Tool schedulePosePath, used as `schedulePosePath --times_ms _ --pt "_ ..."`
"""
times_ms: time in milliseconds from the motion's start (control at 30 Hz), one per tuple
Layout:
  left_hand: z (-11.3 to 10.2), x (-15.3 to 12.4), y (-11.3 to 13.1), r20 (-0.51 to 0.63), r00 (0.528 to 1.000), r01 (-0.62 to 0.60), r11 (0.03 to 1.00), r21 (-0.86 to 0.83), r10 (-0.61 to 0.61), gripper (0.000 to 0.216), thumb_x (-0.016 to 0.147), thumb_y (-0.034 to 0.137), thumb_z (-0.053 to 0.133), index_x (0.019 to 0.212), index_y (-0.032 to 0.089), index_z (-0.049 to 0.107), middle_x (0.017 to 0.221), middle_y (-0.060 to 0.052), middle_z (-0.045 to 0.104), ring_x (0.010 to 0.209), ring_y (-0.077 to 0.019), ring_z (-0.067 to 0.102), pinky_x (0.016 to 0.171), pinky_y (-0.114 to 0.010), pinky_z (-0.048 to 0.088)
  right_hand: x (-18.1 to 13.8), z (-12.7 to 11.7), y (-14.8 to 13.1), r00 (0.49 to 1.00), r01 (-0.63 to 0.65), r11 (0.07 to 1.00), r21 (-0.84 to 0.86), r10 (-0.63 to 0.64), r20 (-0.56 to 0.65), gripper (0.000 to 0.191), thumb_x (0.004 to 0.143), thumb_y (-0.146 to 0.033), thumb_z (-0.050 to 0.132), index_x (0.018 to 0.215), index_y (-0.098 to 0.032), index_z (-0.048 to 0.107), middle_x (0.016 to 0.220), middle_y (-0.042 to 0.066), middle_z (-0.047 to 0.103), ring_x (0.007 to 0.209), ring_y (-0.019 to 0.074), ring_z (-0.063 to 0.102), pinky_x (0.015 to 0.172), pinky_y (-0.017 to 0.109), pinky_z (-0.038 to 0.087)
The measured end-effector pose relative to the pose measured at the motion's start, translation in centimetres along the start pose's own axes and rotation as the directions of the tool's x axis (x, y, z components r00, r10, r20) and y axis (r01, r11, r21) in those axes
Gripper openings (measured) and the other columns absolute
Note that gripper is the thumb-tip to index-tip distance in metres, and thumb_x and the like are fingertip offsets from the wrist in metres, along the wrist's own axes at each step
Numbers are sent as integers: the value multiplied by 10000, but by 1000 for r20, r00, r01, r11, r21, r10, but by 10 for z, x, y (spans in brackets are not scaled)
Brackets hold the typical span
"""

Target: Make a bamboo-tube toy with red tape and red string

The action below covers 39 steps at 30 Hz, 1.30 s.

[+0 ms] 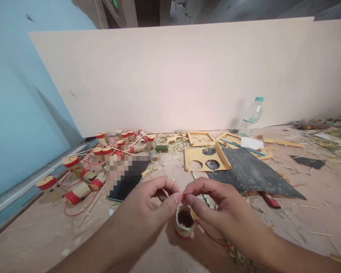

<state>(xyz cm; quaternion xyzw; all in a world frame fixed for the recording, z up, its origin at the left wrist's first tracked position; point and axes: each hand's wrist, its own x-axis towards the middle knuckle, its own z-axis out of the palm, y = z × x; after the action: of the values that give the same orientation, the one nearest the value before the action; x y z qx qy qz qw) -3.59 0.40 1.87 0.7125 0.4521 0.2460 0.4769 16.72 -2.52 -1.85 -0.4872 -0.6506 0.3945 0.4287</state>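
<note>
My left hand (150, 204) and my right hand (216, 204) meet at the fingertips low in the middle of the view. Both pinch a thin red string (183, 196) just above a short hollow bamboo cup (184, 223) with a red band at its base. The cup hangs or stands right under my fingers. The red string trails off to the right under my right wrist (216, 239). Both hands are closed in a pinch.
Several red-banded bamboo pieces (82, 178) with red strings lie at the left. A dark phone (127, 182), a wooden board with round holes (206, 158), a black sheet (250, 172), a plastic bottle (251, 117) and shavings lie beyond. A pale board (187, 76) leans behind.
</note>
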Motion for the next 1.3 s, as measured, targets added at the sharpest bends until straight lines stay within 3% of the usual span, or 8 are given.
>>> schedulePosePath --times_ms 233,467,600,767,933,1300 --pt "-1 1 -2 3 999 -32 998 54 32 277 996 454 627 939 211 748 898 -15 754 852 -208 660 738 -278 475 0 2 -1 998 -31 995 97 35 -43 105 919 -272 699 1016 -242 726 950 18 778 896 196 733 769 278 585" --pt "-1 1 4 53 998 24 998 -50 -21 266 951 456 676 915 196 726 851 -11 726 781 -186 652 720 -270 506 1 1 -2 999 -44 988 146 49 -25 126 936 -315 709 1025 -226 716 981 39 782 931 209 736 825 312 600" --pt "-3 1 4 6 1000 14 999 -29 -14 253 953 443 670 903 200 721 795 9 694 725 -161 603 652 -236 459 0 2 0 998 -65 987 146 65 2 177 913 -265 728 1086 -237 711 1003 24 788 953 205 737 819 294 596" --pt "-7 0 0 -35 999 -25 1000 12 25 244 992 443 638 912 222 703 799 35 649 611 -123 485 547 -217 384 -1 3 0 991 -118 990 75 113 68 97 941 -262 689 1023 -237 734 839 -17 790 730 169 728 742 276 582" --pt "-6 1 0 -45 998 -40 999 10 40 255 987 450 640 898 218 694 796 21 642 684 -148 531 565 -222 392 0 3 0 995 -70 997 25 68 75 97 938 -276 683 882 -227 746 861 10 812 797 195 755 743 266 592" --pt "-7 0 -1 -34 998 -54 999 -7 54 250 1015 453 633 946 220 691 845 16 650 791 -170 577 688 -249 443 0 3 -3 979 -183 968 171 165 117 83 937 -306 694 924 -224 696 707 -18 767 630 159 690 626 243 540"
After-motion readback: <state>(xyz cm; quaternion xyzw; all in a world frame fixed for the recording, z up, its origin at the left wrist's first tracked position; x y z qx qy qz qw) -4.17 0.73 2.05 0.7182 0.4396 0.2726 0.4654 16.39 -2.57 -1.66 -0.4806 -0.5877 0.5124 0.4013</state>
